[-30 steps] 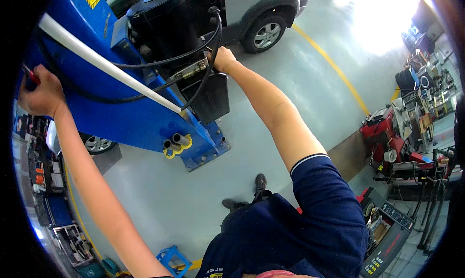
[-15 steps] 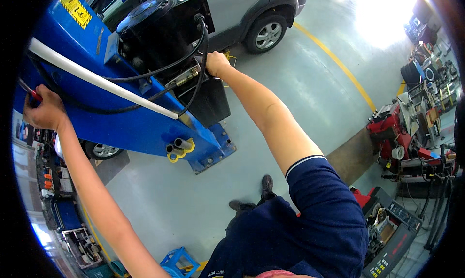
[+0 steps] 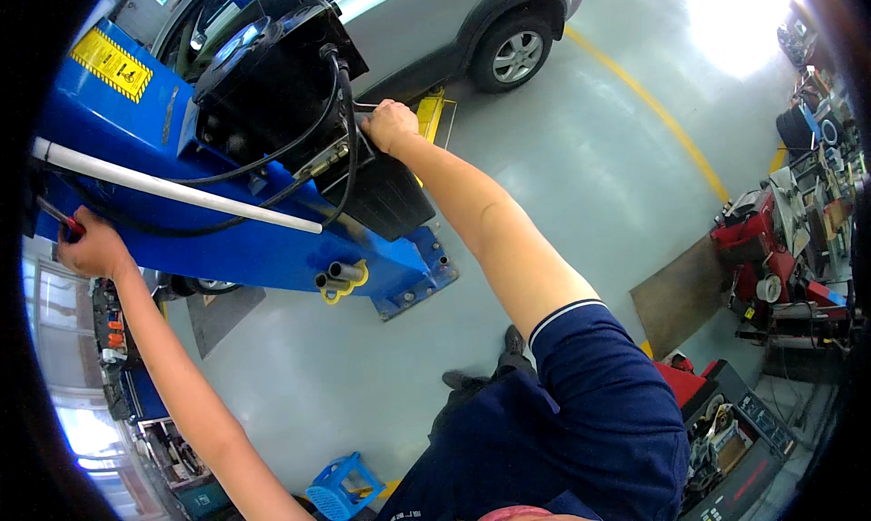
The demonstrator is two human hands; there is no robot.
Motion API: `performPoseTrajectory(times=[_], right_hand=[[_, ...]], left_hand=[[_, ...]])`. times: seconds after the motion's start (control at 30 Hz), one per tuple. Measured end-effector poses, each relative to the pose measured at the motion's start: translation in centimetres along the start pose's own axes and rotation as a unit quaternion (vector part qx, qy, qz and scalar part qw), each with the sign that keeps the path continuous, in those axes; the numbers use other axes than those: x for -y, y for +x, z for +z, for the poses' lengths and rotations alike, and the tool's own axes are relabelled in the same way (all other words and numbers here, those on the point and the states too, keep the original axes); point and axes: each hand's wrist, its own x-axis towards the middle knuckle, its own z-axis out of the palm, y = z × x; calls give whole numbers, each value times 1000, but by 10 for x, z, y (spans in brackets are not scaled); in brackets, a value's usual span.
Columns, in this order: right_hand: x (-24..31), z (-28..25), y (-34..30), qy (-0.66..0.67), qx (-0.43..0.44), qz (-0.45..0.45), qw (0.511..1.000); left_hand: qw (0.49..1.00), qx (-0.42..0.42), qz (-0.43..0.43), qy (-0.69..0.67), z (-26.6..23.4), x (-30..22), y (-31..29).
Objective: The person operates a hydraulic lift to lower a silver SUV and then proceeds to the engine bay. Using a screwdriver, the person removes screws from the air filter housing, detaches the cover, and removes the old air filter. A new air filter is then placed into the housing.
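My left hand (image 3: 95, 246) is closed round the red grip (image 3: 73, 224) of a thin metal lever beside the blue lift column (image 3: 263, 253). My right hand (image 3: 392, 126) is closed at the side of the black power unit (image 3: 259, 86). A thin metal lever (image 3: 365, 107) runs from the unit into the right fist; the fingers hide its end. Black hoses (image 3: 348, 149) hang from the unit beside a metal fitting (image 3: 322, 163). In front of the column, a white tube (image 3: 181, 187) slants down to the right, between my two hands.
A silver car (image 3: 408, 31) stands behind the column, near a yellow lift part (image 3: 432, 113). Tube-shaped adapters sit in a yellow holder (image 3: 337, 292) low on the column. A blue stool (image 3: 345, 486) is at my lower left; red machines (image 3: 744, 226) and a tool-laden cabinet (image 3: 744, 421) stand right.
My view has shifted, so the column and car appear turned and moved. Both hands keep their holds; the metal lever at my right fist shows more plainly now.
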Motion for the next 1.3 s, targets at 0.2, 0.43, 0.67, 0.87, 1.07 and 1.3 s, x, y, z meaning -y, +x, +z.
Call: performPoseTrajectory(times=[0.2,0.43,0.67,0.87,1.07,1.3], right_hand=[[-3,-7,-12,2,-26,-5,1000],[-4,-14,-23,21,-46,0,999],[-163,46,-199,146,-36,144,978],[-406,127,-552,-47,321,390,862],[-420,54,-844,-19,161,576,802],[-369,34,-936,62,-44,766,639]], left_hand=[[998,51,-32,28,-47,-31,5],[993,112,-17,33,-97,-33,32],[972,116,-17,-205,-147,-69,3],[821,216,268,-456,-242,-187,26],[770,251,326,-487,-230,-234,14],[757,228,311,-528,-213,-270,16]])
